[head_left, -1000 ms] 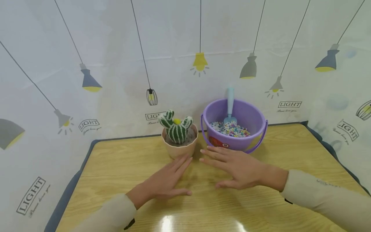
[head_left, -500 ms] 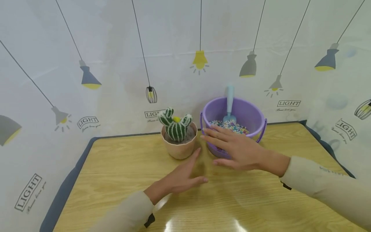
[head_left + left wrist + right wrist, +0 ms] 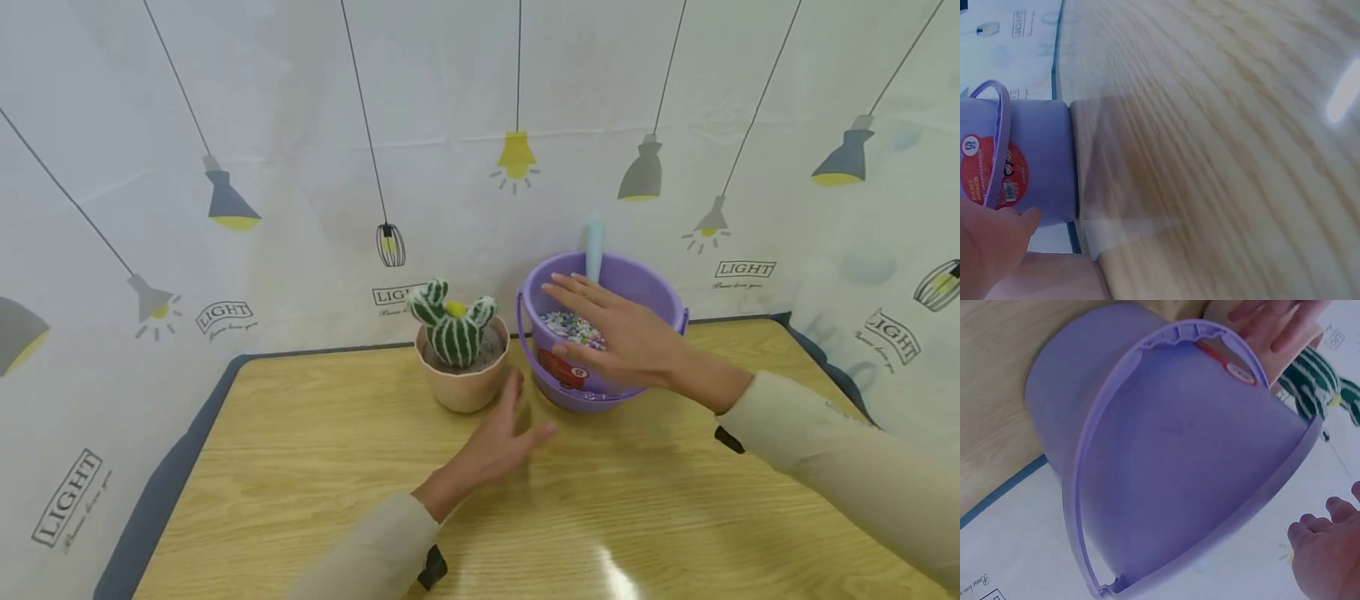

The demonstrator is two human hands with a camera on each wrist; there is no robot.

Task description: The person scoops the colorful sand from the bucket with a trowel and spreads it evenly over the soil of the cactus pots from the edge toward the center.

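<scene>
A purple bucket stands at the back of the table, holding small multicoloured beads. The pale blue handle of a scoop leans up from its far rim; the blade is hidden behind my hand. My right hand hovers over the bucket's near side with fingers extended, holding nothing. To the bucket's left sits a peach pot with a green and white knitted cactus. My left hand is low in front of the gap between pot and bucket, fingers spread; whether it touches either cannot be told.
The wooden table ends close behind the bucket and pot, with a dark blue edge. Behind it hangs a pale cloth printed with lamps. The bucket's purple handle hangs down along its outside.
My right hand has risen from in front of the bucket to over it, now covering the scoop's blade. My left hand has slid right, from the pot's front towards the gap beside the bucket.
</scene>
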